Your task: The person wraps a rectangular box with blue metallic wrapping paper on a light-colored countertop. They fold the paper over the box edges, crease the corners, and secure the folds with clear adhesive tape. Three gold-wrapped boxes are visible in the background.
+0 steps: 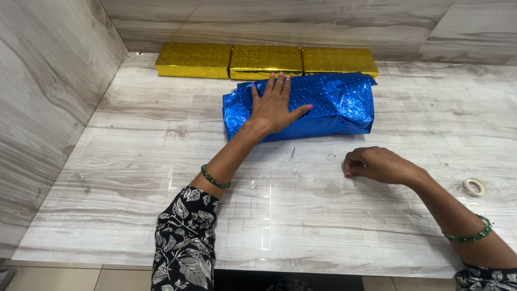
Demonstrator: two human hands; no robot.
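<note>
Nearest the camera, we're seeing our two patterned sleeves, w/ the left sleeve (184,237) at the bottom edge and green bangles on both wrists. We're only working from one view, the head cam looking down, so everything below comes from that. We're pressing our left hand (274,105) flat on top of the blue foil-wrapped box (323,105), fingers spread wide and pointing away from us, thumb stuck out to the right, palm sitting on the box's left half. That box is lying mid-table w/ its long axis running left to right, across our line of reach, and its far edge is just beside a row of three gold wrapped boxes (266,60) lined up against the back wall. Our left forearm is reaching out straight and slightly rightward to get there. Our right hand (377,164) is resting on the pale wood-grain table (134,161), near the box's front edge but apart from it, toward its right half. Its fingers are curled in narrow, tips pinched at the table surface; we can't tell if they're gripping anything, too small to see. Left hand's the one on the box, right one is close. A tape roll (474,186) is lying well off to the right of that hand, untouched.
</note>
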